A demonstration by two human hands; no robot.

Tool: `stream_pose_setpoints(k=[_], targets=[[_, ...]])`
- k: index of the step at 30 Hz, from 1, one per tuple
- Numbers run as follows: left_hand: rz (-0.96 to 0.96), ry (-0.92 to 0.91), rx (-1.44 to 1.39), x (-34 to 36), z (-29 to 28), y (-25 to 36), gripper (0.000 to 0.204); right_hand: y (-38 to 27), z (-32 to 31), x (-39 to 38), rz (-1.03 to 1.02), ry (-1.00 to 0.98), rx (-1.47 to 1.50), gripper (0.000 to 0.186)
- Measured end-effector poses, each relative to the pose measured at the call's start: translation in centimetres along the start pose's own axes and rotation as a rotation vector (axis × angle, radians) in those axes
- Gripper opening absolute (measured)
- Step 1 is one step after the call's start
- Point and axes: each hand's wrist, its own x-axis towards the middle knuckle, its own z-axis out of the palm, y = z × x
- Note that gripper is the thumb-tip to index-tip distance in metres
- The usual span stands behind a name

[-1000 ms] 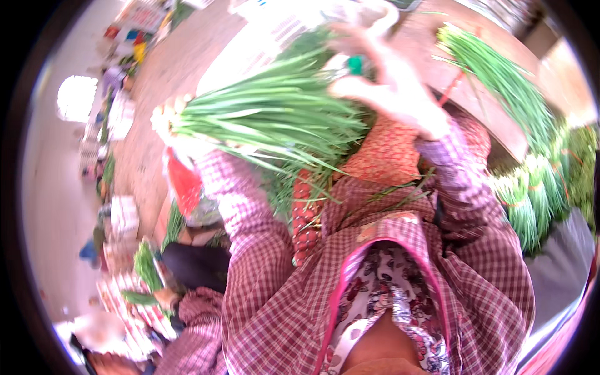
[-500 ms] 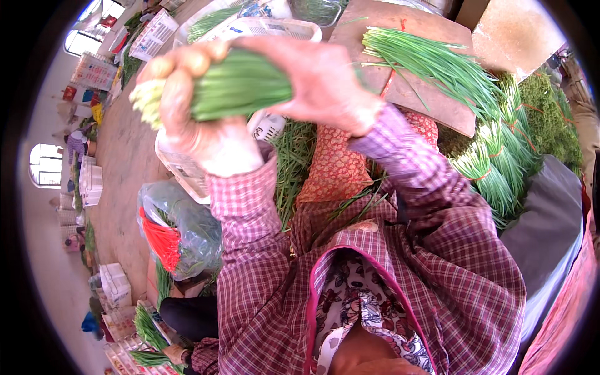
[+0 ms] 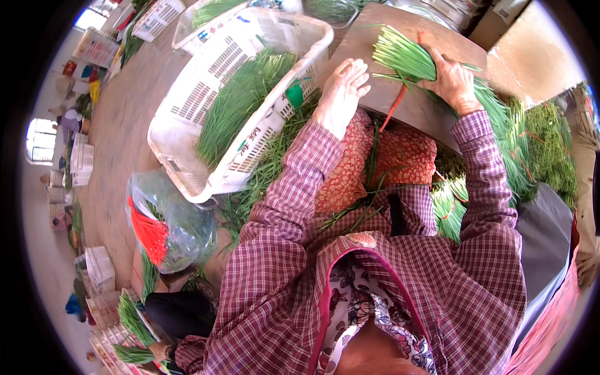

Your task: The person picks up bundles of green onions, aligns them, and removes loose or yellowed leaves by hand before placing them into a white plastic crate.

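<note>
A bunch of green chives (image 3: pixel 403 53) with pale cut ends lies across the brown board (image 3: pixel 369 44) in front of me. My right hand (image 3: pixel 451 80) is closed over that bunch, thumb on the near side and fingers over the far side. A red tie strip (image 3: pixel 392 107) sticks out from under the chives and hangs over the board's near edge. My left hand (image 3: pixel 342 94) is raised beside the board's left edge, fingers stretched out, holding nothing. Below it lie loose green leaves and the red flowered cloth (image 3: pixel 344 169) over my lap.
A white plastic basket (image 3: pixel 181 106) with loose chives (image 3: pixel 244 100) stands to the left. Near it are a clear bag (image 3: pixel 194 228) and red strips (image 3: pixel 149 234). Tied bundles (image 3: pixel 447 209) and a grey cover (image 3: pixel 547 219) are at right. Another person's hand (image 3: pixel 159 351) shows lower left.
Both hands, earlier raised together around a chive bundle at the left, have come down to the right. The right is now on the board's chives; the left is empty. The basket shows fully.
</note>
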Motion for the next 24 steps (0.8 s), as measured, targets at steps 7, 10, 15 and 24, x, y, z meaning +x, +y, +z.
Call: stream_pose_setpoints(k=[7,10,15,24], targets=[[0.114,0.143,0.311,-9.4,-3.4,8.3,0.054,0.4,3.4,-2.7,-0.186,0.21,-0.031,0.093],[0.196,0.254,0.376,-13.2,-6.1,11.2,0.046,4.0,4.0,-2.3,-0.101,0.195,-0.174,0.089],[0.66,0.488,0.633,-19.2,-12.5,19.5,0.036,3.9,3.3,-4.0,-0.078,0.116,-0.182,0.097],[0.411,1.209,1.523,-22.5,-31.9,31.6,0.068,-8.4,-11.5,1.4,-0.633,0.168,0.082,0.081]])
